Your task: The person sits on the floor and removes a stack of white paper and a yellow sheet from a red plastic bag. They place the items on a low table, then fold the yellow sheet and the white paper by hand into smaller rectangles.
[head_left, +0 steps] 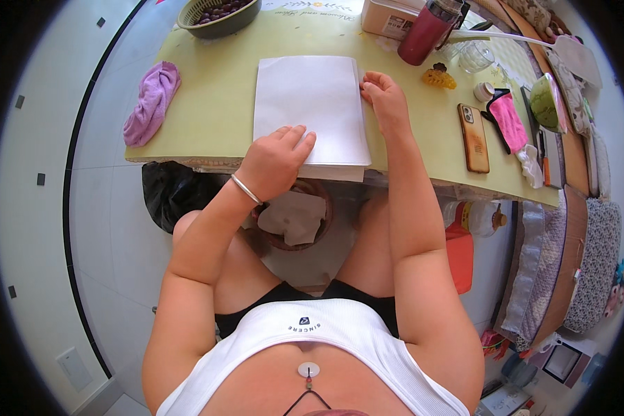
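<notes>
A stack of white paper sheets lies on the pale green tabletop in front of me, its lower sheets sticking out a little at the near edge. My left hand rests on the near left part of the stack, fingers stretched out and flat. A silver bangle circles that wrist. At the stack's right edge, my right hand has its fingers curled in, thumb against them. Its fingertips meet the paper's edge; whether they pinch a sheet is hidden.
Left lies a purple cloth; behind is a bowl of dark fruit. On the right are a phone, a yellow hair claw, a dark red flask, a glass and a pink cloth. Below stands a bin.
</notes>
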Action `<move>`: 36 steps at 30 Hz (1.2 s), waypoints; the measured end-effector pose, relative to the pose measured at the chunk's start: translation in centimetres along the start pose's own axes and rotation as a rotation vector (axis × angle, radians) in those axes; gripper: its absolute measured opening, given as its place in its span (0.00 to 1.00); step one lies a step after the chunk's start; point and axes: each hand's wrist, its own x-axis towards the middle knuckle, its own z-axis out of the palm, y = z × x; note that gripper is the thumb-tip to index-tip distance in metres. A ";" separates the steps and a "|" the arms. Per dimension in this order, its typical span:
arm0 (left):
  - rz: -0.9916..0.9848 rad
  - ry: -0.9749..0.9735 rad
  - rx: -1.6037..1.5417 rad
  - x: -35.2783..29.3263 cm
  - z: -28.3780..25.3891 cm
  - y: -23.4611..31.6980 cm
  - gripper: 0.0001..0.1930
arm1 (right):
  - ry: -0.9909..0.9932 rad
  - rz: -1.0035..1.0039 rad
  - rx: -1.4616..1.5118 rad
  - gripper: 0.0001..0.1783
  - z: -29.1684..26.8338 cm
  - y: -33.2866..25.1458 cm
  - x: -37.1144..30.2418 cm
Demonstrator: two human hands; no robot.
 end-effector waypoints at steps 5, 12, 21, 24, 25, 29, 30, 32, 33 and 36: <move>0.023 0.014 0.039 -0.3 0.5 -0.3 0.18 | 0.005 -0.002 -0.017 0.20 0.1 -0.1 -0.1; 0.069 0.089 -0.019 -1.0 0.1 -0.5 0.14 | 0.030 -0.012 0.043 0.19 0.1 0.5 0.4; 0.105 0.088 -0.011 -1.3 0.2 0.2 0.13 | 0.030 -0.002 -0.017 0.18 0.0 0.6 0.7; 0.102 0.097 -0.001 -1.5 0.2 0.3 0.13 | 0.038 -0.022 -0.046 0.17 0.2 0.5 0.5; 0.100 0.100 0.005 -1.5 0.2 0.4 0.13 | 0.046 -0.021 -0.052 0.17 0.3 0.5 0.4; 0.097 0.140 -0.015 -1.5 0.2 0.5 0.13 | 0.063 0.007 -0.030 0.17 0.3 0.2 0.3; 0.100 0.144 -0.012 -1.5 0.2 0.5 0.13 | 0.063 0.021 -0.014 0.17 0.4 0.1 0.3; 0.106 0.142 -0.004 -1.7 0.3 0.6 0.13 | 0.094 0.023 0.036 0.17 0.7 -0.2 0.1; 0.110 0.136 0.002 -1.8 0.4 0.6 0.13 | 0.110 0.025 0.060 0.16 0.8 -0.3 0.0; 0.120 0.134 0.005 -1.6 0.5 0.8 0.14 | 0.116 -0.080 -0.037 0.16 0.1 1.3 0.9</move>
